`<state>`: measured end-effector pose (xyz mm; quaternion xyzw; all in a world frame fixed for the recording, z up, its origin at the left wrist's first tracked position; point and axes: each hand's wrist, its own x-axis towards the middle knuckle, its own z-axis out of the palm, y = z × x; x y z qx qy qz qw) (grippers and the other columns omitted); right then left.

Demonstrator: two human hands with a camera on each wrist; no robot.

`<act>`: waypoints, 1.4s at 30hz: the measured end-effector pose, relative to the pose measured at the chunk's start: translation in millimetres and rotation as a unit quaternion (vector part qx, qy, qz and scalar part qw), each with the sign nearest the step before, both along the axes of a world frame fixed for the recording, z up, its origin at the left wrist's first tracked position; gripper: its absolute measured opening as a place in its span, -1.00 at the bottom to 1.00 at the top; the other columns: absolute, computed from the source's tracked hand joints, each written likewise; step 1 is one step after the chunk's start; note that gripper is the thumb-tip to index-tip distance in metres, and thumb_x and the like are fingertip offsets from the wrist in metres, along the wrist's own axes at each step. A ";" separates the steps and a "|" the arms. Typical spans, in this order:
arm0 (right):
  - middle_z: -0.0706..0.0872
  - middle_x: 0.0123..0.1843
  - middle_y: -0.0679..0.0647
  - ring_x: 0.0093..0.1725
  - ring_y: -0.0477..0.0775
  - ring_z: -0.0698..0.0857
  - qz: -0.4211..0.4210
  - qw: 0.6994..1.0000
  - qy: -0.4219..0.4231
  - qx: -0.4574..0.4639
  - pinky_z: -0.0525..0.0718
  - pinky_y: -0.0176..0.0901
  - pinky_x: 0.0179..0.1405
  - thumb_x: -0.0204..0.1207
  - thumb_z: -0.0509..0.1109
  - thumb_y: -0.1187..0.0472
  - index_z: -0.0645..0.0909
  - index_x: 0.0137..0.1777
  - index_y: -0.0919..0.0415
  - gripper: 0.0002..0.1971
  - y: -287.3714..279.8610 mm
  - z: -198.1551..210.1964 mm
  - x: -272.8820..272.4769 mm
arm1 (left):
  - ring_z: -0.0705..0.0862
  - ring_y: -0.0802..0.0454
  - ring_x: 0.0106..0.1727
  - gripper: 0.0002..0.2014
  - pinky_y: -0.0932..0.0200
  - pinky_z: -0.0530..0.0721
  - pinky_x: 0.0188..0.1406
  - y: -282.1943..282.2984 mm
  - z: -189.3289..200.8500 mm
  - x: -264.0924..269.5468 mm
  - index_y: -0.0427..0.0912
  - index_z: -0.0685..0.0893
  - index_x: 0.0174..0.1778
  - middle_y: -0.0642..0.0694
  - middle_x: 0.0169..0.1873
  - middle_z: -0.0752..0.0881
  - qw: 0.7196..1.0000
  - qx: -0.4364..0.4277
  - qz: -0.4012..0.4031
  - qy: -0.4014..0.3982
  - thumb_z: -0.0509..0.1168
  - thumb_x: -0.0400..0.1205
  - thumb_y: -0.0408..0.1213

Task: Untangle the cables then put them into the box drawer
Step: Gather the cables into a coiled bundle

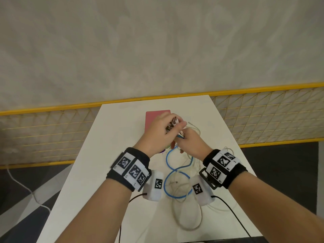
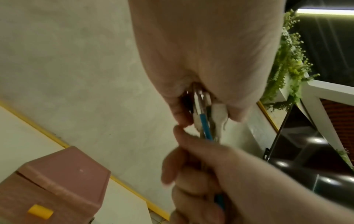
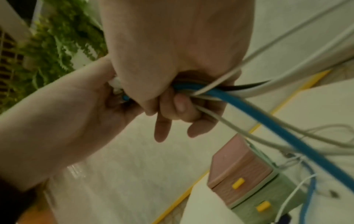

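Both hands meet above the white table (image 1: pixel 108 155), just in front of the box drawer (image 1: pixel 156 118), a pink-topped unit with yellow handles (image 3: pixel 238 183). My left hand (image 1: pixel 172 126) pinches the plug ends of a bundle of cables (image 2: pixel 203 112), blue and white ones together. Just below it, my right hand (image 1: pixel 183 136) is curled tight round the same bundle (image 3: pixel 193 89). From the right fist the blue cable (image 1: pixel 172 170) drops to the table in figure-eight loops, mixed with thin white cables (image 1: pixel 189 218). The drawer fronts look closed in the right wrist view.
A yellow-framed wire mesh fence (image 1: pixel 52 134) runs behind the table in front of a pale wall. Dark floor lies on both sides of the table, with a white cord (image 1: pixel 22 186) on it at the left. Black wrist-camera leads (image 1: pixel 233 213) trail over the near table edge.
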<state>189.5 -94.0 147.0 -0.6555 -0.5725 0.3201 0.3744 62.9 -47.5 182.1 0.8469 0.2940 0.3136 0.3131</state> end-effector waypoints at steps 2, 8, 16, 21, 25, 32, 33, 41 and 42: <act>0.67 -0.62 -0.14 -0.54 -0.15 0.66 -0.011 0.998 0.058 0.006 0.67 -0.10 -0.50 0.51 0.18 0.38 0.59 -0.35 0.18 -0.74 -3.4 10.9 -9.3 | 0.54 0.10 0.13 -0.82 0.31 0.45 0.11 -2.7 0.4 5.9 -0.16 0.74 0.08 -0.03 0.00 0.60 1.000 0.008 -0.009 -0.022 0.24 0.71 -0.25; 0.57 -0.72 -0.20 -0.67 -0.23 0.54 -0.014 0.990 0.139 0.037 0.55 -0.21 -0.56 0.46 0.21 0.50 0.51 -0.44 0.14 -0.67 -9.7 23.4 -16.0 | 0.56 0.18 0.23 -0.69 0.34 0.44 0.27 -5.2 4.2 8.7 -0.23 0.76 0.06 -0.06 0.10 0.65 0.995 0.004 -0.048 -0.086 0.07 0.70 -0.39; 0.46 -0.57 0.01 -0.65 -0.22 0.47 -0.036 0.984 0.160 0.064 0.45 -0.39 -0.63 0.19 0.26 0.31 0.48 -0.43 0.21 -0.96 -8.9 13.1 -11.9 | 0.33 0.20 0.33 -0.70 0.43 0.24 0.34 -4.7 -1.6 12.0 -0.09 0.61 0.33 0.04 0.26 0.53 0.998 0.029 -0.031 0.053 0.06 0.78 -0.28; 0.56 -0.34 -0.10 -0.52 -0.41 0.57 -0.070 0.982 0.122 0.126 0.44 -0.54 -0.57 0.40 0.40 0.39 0.45 0.00 0.18 -0.75 0.2 5.6 -12.2 | 0.56 0.10 -0.14 -0.83 0.21 0.51 -0.16 -11.6 -6.0 15.1 -0.12 0.60 -0.08 -0.04 -0.14 0.61 0.996 0.075 0.043 0.014 0.26 0.68 -0.09; 0.61 -0.37 -0.08 -0.50 -0.32 0.59 0.024 0.988 0.131 0.077 0.52 -0.48 -0.51 0.29 0.49 0.49 0.55 -0.14 0.14 -0.71 -9.1 6.4 -8.3 | 0.56 0.21 -0.34 -0.89 0.27 0.49 -0.32 -9.9 -5.8 11.7 -0.20 0.61 -0.15 0.01 -0.33 0.61 0.997 0.000 0.069 -0.036 0.24 0.66 -0.29; 0.39 -0.56 -0.03 -0.57 -0.08 0.35 0.059 0.990 -0.125 -0.005 0.28 -0.28 -0.55 0.63 0.25 0.01 0.41 -0.45 0.05 -0.61 -20.5 -5.5 15.4 | 0.62 0.21 -0.06 -0.82 0.32 0.50 -0.02 7.0 -12.4 -8.4 -0.07 0.73 -0.05 0.05 -0.06 0.65 0.989 -0.073 0.127 -0.027 0.23 0.63 -0.36; 0.41 -0.55 -0.02 -0.56 -0.08 0.37 0.054 0.988 -0.147 -0.014 0.27 -0.28 -0.55 0.64 0.23 0.02 0.43 -0.42 0.10 -0.62 -20.1 -7.5 17.8 | 0.61 0.17 0.08 -0.81 0.30 0.49 0.11 7.6 -12.5 -10.5 -0.08 0.73 0.03 0.03 0.04 0.62 0.989 -0.023 0.141 -0.035 0.24 0.62 -0.36; 0.72 -0.17 0.16 -0.18 0.08 0.69 0.159 0.967 -0.196 -0.019 0.64 0.01 -0.21 0.52 0.27 0.29 0.63 -0.12 0.31 -0.88 -18.1 6.1 13.4 | 0.52 -0.01 0.34 -0.14 0.02 0.45 0.43 -22.6 -17.2 2.1 0.20 0.23 0.57 0.05 0.28 0.65 0.958 0.108 -0.103 0.246 0.39 0.38 0.35; 0.73 -0.17 0.09 -0.18 -0.04 0.70 0.159 0.973 -0.169 -0.010 0.65 -0.10 -0.20 0.50 0.31 0.29 0.64 -0.12 0.24 -0.91 -18.9 8.3 16.1 | 0.61 -0.01 0.25 -0.10 -0.01 0.59 0.28 -18.7 -24.4 1.6 0.22 0.20 0.56 0.04 0.21 0.70 0.960 0.087 -0.097 0.248 0.42 0.35 0.36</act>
